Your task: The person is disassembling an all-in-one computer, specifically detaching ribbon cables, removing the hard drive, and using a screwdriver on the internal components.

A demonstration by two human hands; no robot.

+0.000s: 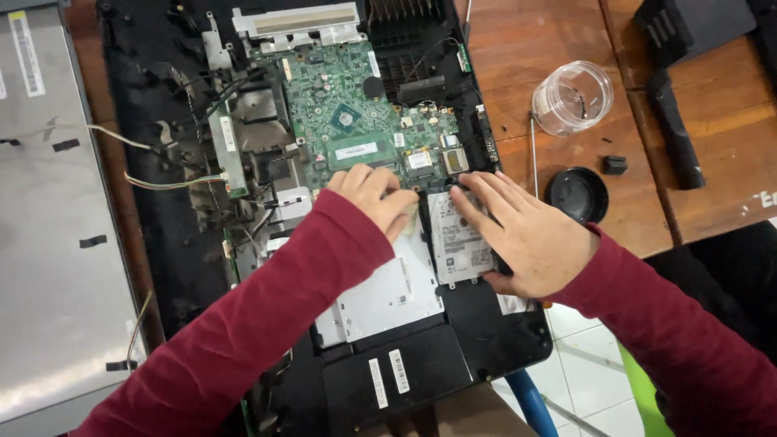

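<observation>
Left hand (374,198): my fingers press the hard drive's (460,239) left edge, holding nothing.
Right hand (530,235): my grip wraps the drive's right edge.
Place: open computer chassis (162,243), near its front edge.

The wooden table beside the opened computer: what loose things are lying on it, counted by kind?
Clear plastic jar: 1
Round black lid: 1
Thin metal rod: 1
Small black block: 1
Long black bar: 1
Total: 5
Both hands, left hand and right hand, rest on the hard drive instead.
</observation>
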